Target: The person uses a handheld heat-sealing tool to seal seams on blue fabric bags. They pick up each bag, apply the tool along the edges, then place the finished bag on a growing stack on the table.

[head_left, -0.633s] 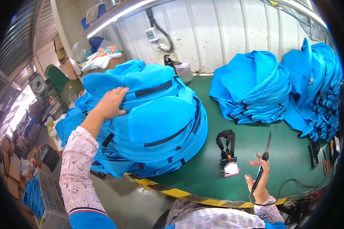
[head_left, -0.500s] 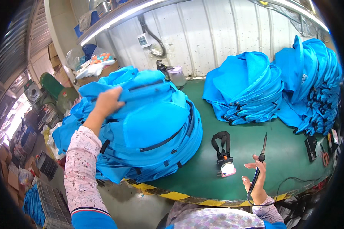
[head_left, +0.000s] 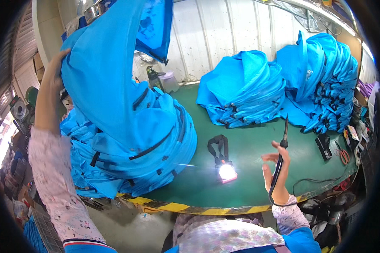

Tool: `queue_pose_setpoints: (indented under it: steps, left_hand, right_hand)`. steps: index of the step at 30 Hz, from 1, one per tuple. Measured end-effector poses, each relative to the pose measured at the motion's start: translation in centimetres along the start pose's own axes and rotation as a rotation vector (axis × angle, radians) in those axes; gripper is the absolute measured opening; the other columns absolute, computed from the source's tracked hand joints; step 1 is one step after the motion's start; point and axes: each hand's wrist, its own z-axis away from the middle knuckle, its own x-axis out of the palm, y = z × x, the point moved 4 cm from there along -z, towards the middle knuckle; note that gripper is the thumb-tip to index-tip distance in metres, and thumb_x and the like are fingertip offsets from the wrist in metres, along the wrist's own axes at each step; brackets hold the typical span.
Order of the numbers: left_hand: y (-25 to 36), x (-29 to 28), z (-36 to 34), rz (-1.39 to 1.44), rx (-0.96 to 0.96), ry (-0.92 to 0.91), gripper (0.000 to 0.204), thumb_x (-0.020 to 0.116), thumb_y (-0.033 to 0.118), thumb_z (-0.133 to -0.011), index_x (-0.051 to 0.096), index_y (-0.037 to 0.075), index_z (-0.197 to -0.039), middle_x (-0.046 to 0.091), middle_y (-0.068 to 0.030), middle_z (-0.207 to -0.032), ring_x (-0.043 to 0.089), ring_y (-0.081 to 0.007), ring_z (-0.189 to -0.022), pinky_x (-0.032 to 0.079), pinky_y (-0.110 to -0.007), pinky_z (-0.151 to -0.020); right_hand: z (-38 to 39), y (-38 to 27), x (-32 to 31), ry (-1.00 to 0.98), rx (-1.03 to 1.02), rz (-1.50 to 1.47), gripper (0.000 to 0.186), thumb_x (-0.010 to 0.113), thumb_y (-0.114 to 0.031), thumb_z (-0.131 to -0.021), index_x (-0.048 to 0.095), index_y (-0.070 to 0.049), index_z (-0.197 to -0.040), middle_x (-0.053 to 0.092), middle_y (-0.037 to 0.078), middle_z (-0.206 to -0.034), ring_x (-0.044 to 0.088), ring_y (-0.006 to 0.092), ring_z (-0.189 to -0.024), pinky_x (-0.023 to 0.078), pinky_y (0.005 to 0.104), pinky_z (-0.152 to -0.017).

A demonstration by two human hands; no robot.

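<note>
A blue fabric piece (head_left: 101, 71) stands lifted on the left, its curved upper part reaching past the top of the view. My left hand (head_left: 57, 69) grips its left edge, with some fingers hidden behind the cloth. Beneath it lies a stack of similar blue fabric pieces (head_left: 156, 130) with black trim. My right hand (head_left: 278, 168) holds a soldering iron (head_left: 284, 141) by its black handle, tip pointing up, thumb and some fingers held loosely away. Between the stack and my right hand, a lit headlamp (head_left: 228, 173) with a black strap rests on the green tabletop (head_left: 207, 192).
Two more blue piles, a nearer one (head_left: 245, 88) and a farther-right one (head_left: 325, 76), stand along the back. Scissors (head_left: 344, 157) and a black box-shaped item (head_left: 324, 146) lie at the right. Yellow-black tape (head_left: 173, 207) marks the front edge. A bottle (head_left: 154, 78) stands by the wall.
My left hand has moved left, raising the top blue piece from the stack. The soldering iron stays in my right hand. The view has shifted, and the headlamp looks brighter.
</note>
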Motion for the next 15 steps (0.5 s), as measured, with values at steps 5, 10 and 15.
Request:
queue_pose_setpoints:
  steps: [5,10,15]
  left_hand:
    - [-12.5,4.5,14.4,0.339,-0.03,-0.075,0.064,0.071,0.029,-0.091,0.047,-0.002,-0.142,0.057,-0.0211,-0.136,0.058,-0.035,-0.119,0.05,-0.05,-0.101]
    - [-24.0,9.4,29.0,0.264,-0.045,0.309,0.092,0.072,0.029,-0.093,0.015,-0.01,-0.153,0.04,-0.0272,-0.15,0.05,-0.0343,-0.13,0.041,-0.044,-0.11]
    - [-26.8,10.9,31.0,-0.124,0.463,0.168,0.069,0.074,0.026,-0.091,0.035,-0.011,-0.136,0.051,-0.0162,-0.117,0.05,-0.0272,-0.111,0.038,-0.04,-0.102]
  right_hand:
    - [-1.9,-1.1,-0.6,0.15,0.128,-0.206,0.071,0.065,-0.025,-0.097,0.024,-0.002,-0.15,0.044,0.027,-0.144,0.067,0.0267,-0.101,0.054,0.0402,-0.09]
    - [-4.1,-4.5,4.0,0.163,-0.001,-0.512,0.094,0.077,-0.035,-0.088,0.016,-0.003,-0.152,0.037,0.026,-0.15,0.048,0.0378,-0.133,0.04,0.0462,-0.109]
    - [-4.2,-2.9,7.3,0.242,-0.211,0.097,0.068,0.069,-0.006,-0.089,0.029,0.003,-0.143,0.043,0.026,-0.146,0.045,0.0358,-0.134,0.027,0.047,-0.116]
